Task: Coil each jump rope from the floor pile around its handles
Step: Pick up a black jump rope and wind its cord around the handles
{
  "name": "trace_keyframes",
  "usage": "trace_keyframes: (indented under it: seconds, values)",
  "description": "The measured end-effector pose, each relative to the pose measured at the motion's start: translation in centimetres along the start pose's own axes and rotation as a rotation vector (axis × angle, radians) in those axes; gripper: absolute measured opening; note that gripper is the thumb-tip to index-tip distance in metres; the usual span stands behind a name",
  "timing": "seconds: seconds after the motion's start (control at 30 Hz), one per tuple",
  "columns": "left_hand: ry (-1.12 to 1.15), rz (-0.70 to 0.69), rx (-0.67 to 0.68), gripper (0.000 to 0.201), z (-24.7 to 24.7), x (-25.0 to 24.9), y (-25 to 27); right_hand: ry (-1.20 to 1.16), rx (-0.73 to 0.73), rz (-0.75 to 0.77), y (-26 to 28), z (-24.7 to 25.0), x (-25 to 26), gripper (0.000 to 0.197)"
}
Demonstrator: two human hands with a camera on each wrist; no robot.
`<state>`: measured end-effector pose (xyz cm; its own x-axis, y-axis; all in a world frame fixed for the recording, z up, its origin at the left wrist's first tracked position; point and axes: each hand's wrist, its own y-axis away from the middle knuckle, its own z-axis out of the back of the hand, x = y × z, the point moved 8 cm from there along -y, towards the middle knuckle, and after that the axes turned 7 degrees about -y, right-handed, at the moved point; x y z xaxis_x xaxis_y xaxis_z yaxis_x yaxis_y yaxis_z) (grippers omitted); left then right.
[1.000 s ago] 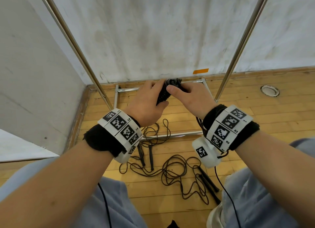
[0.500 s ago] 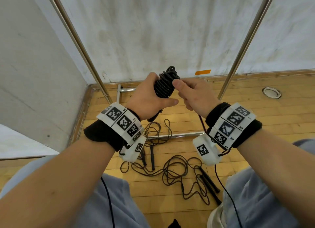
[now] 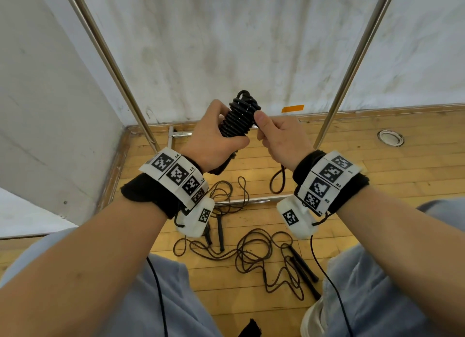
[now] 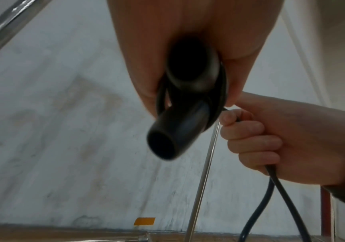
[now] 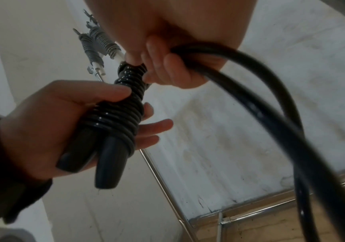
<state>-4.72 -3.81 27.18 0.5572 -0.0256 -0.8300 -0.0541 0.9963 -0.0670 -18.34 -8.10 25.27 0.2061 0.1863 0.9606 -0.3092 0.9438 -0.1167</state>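
A black jump rope (image 3: pixel 238 117) is wound in tight coils round its two handles (image 5: pixel 107 162), held upright at chest height. My left hand (image 3: pixel 214 137) grips the handles and lower coils (image 5: pixel 113 114). My right hand (image 3: pixel 276 135) pinches the free cord at the top of the coil (image 5: pixel 132 68); a short loop of cord (image 3: pixel 278 183) hangs below that fist (image 4: pixel 256 139). In the left wrist view the handle ends (image 4: pixel 167 140) point at the camera. Loose black ropes (image 3: pixel 254 256) with handles (image 3: pixel 302 266) lie tangled on the wooden floor between my knees.
Two slanted metal poles (image 3: pixel 110 67) (image 3: pixel 352 67) rise from a metal base frame (image 3: pixel 241 201) on the floor by the white wall. A round floor fitting (image 3: pixel 390 137) sits at the right. An orange tape strip (image 3: pixel 292 108) marks the wall's foot.
Both hands have lifted the wound rope higher and tilted it upright. The right hand has shifted from covering the coil top to pinching the cord beside it.
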Motion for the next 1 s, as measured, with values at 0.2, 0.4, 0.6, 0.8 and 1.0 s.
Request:
trace_keyframes:
  seconds: [0.2,0.4,0.6,0.8,1.0]
  values:
    - [-0.095,0.056,-0.027,0.044,-0.4,0.5,-0.3,0.138,-0.061,0.038,0.2,0.5,1.2,0.047]
    - [-0.256,-0.021,-0.134,0.042,-0.3,0.0,-0.8,0.170,-0.049,0.064,0.3,-0.1,2.3,0.044]
    - [-0.016,-0.114,0.103,0.037,-2.7,-1.7,0.0,0.121,-0.031,0.043,0.0,0.2,2.0,0.045]
    - [-0.046,-0.174,0.173,0.043,-2.1,-2.2,0.2,0.055,0.005,0.012,-0.3,1.1,0.9,0.038]
    - [-0.058,-0.108,0.023,0.060,-1.3,-1.2,-0.8,0.190,-0.025,0.062,0.0,1.4,1.4,0.039]
